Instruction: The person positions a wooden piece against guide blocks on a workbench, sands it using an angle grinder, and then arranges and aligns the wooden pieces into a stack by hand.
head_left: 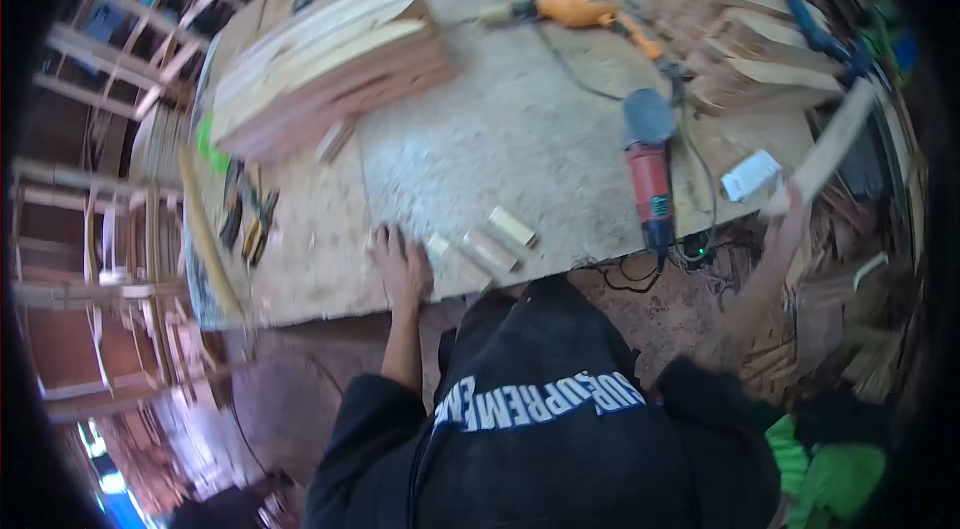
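My left hand [403, 267] lies on the near edge of the workbench [470, 139], palm down with its fingers stretched out. Just right of it are several small wooden blocks [490, 250]. Out at the right end of the bench, my right hand [788, 211] is blurred, its fingers closed around the lower end of a pale wooden slat [842, 137], which slants up and away. A small white box [751, 175] sits close by that hand.
A red angle grinder [648, 169] and an orange power tool [580, 10] lie with their cords on the bench. Shaped boards [330, 69] are stacked at left, and more wooden pieces [760, 49] at right. Pliers [248, 214] lie near the left edge.
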The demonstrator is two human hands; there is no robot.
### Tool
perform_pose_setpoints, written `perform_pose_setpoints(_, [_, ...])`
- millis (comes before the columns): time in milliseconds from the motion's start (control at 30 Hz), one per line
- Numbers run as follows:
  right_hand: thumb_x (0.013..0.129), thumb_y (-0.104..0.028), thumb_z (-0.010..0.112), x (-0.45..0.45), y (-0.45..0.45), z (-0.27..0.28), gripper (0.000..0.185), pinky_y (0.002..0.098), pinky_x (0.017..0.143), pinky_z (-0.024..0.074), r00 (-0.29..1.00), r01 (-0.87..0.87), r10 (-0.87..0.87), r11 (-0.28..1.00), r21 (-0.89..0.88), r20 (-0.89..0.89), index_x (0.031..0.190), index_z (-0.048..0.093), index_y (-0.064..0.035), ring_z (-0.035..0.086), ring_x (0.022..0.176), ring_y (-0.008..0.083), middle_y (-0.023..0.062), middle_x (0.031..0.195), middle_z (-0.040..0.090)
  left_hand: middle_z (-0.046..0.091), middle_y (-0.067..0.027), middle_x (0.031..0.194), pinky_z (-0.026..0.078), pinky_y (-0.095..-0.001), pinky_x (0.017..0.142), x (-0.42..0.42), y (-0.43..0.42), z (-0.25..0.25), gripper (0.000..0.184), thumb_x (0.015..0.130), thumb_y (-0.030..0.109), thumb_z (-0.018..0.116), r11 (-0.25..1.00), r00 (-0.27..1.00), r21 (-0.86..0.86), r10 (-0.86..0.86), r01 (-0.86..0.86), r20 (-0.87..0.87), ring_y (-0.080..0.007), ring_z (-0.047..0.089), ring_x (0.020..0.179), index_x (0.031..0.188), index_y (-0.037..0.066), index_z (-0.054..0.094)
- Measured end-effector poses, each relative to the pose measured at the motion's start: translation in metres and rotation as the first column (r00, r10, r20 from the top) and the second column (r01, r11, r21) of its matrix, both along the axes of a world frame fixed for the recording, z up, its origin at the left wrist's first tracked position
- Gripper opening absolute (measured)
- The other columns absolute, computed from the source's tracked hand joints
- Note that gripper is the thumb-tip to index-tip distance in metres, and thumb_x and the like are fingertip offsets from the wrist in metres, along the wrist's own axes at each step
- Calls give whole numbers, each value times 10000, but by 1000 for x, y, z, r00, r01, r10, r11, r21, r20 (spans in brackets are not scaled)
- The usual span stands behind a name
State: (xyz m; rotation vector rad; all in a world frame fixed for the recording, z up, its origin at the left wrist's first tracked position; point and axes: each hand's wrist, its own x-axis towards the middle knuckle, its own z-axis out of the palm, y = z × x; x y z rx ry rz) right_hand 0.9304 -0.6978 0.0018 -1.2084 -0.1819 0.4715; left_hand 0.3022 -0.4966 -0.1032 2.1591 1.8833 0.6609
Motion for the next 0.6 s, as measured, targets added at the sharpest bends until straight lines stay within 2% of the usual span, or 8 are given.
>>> perform_pose_setpoints(67, [888,-93,573,-139,0,28,356,320,807,505,956,198,-158,969,-149,248,1220,501,15,596,952,218,114,1070,595,412,-231,1414,115,-544,1144,-4,3,-6,466,930,268,501,1000,1000,-9,6,-6,25,-381,305,1364,1288,-31,511])
perform_pose_setpoints(100, [874,-99,580,-172,-16,19,361,313,769,503,919,191,-50,924,-332,390,1211,500,3,607,909,210,110,1022,611,422,-227,1406,125,-544,1142,-13,6,-24,456,928,250,508,991,994,115,-51,62,-92,-376,326,1355,1291,-26,507])
perform_pose_setpoints(167, [849,-125,606,-219,-55,-11,329,321,748,503,892,-9,175,929,-371,416,1144,543,7,621,859,204,135,978,633,432,-223,1399,136,-543,1140,-15,-1,-34,447,926,231,514,971,969,187,-106,149,-223,-370,346,1346,1295,-22,503])
perform_pose_setpoints(233, [837,-112,614,-263,-57,-7,325,342,755,505,828,-132,351,880,-457,437,1130,563,20,630,865,230,147,990,640,448,-208,1389,156,-541,1136,13,-3,14,435,923,200,519,974,899,206,-173,95,403,-355,388,1324,1303,-12,497])
perform_pose_setpoints(433, [785,-71,632,-329,-17,2,503,414,797,505,309,-607,891,455,-652,333,1278,538,-45,624,935,386,203,1019,619,454,-200,1385,156,-523,1143,56,5,73,435,920,180,520,843,830,502,-411,190,376,-356,383,1331,1312,-6,490])
perform_pose_setpoints(500, [778,-72,617,-338,-12,-2,543,422,801,504,239,-626,935,353,-695,260,1312,517,-95,610,940,399,206,1034,603,456,-168,1395,108,-556,1144,56,13,73,403,914,194,521,851,810,485,-423,201,406,-359,338,1360,1282,31,538])
perform_pose_setpoints(567, [781,-83,608,-347,-5,-1,550,436,800,504,216,-587,950,312,-747,226,1322,509,-110,606,947,403,204,1050,602,454,-118,1408,42,-597,1134,46,24,67,362,909,225,524,847,868,260,-493,464,57,-360,293,1383,1234,85,598])
perform_pose_setpoints(600, [780,-95,608,-349,-4,-13,568,440,803,505,223,-575,940,340,-744,257,1336,492,-105,605,957,402,211,1070,598,454,-118,1408,42,-597,1134,39,20,66,362,909,225,524,857,877,251,-476,450,55,-360,293,1383,1234,85,598])
